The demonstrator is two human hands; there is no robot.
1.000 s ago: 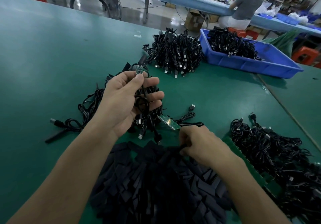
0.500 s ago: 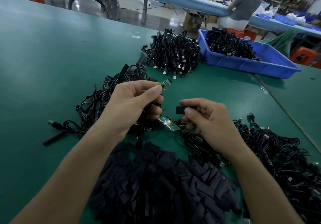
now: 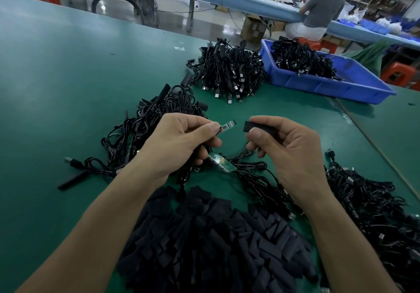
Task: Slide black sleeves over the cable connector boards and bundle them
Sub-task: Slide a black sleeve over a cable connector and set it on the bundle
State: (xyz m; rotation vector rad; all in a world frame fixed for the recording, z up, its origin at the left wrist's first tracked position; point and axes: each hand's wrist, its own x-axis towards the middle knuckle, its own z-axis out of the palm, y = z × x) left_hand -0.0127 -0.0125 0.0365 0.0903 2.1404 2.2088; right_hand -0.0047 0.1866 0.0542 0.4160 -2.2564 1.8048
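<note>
My left hand (image 3: 179, 144) pinches a small connector board (image 3: 227, 126) between thumb and forefinger, its free end pointing right. My right hand (image 3: 288, 149) pinches a black sleeve (image 3: 252, 127), whose open end faces the board across a short gap. A second green board (image 3: 221, 162) lies on the table below, between my hands, with its cable trailing right. A large heap of loose black sleeves (image 3: 216, 242) lies in front of me. A tangle of black cables (image 3: 145, 133) sits under and behind my left hand.
A pile of cables (image 3: 227, 69) rests at the back centre, beside a blue bin (image 3: 329, 85) holding more. Another cable heap (image 3: 375, 206) fills the right side. One sleeved cable end (image 3: 72, 180) lies at the left. A person sits at a far bench.
My right hand left the sleeve heap, rose with a black sleeve and brought it level with the board. My left hand lowered the board and turned its tip to the right.
</note>
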